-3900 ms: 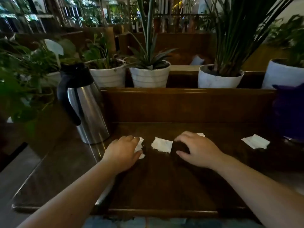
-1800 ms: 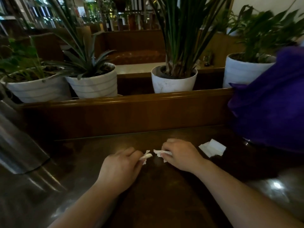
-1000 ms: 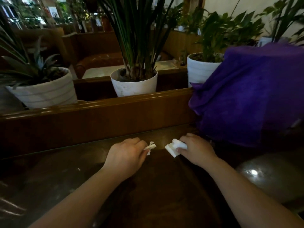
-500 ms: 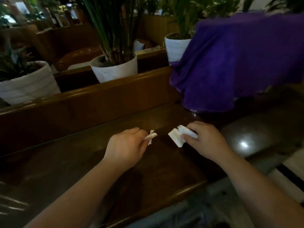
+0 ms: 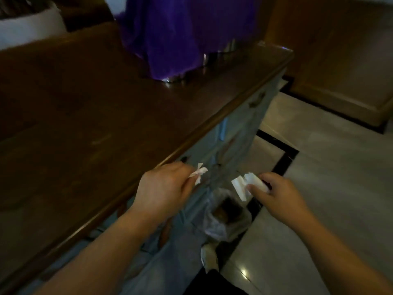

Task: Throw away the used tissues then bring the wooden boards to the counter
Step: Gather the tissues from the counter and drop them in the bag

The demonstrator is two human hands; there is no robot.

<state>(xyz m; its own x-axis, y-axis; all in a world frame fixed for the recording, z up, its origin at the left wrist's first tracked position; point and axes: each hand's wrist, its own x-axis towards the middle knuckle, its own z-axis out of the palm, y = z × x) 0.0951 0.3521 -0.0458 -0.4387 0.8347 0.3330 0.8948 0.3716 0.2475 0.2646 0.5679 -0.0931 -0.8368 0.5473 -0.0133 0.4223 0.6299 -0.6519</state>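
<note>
The left hand [image 5: 168,188] is pinching a crumpled tissue [image 5: 198,173] and the right hand [image 5: 274,193] is gripping folded tissues [image 5: 242,185] — both hovering past the bench [image 5: 106,107] edge, the lined bin [image 5: 226,213] sitting directly below between them, marginally nearer the right.

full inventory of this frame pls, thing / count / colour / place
tissues: 2 wads, white, one in each hand, above the bin
bin: 1, clear liner, on the floor by the cabinet
table: 1, dark brown wood, left half
cloth: 1, purple, draped over something on the table's far end
plant pot: 1, white, top left behind the table
floor: pale tiles, black border, right
shoe: 1, pale, bottom centre
left hand: fingers pinching a crumpled tissue
right hand: fingers holding a folded tissue
</note>
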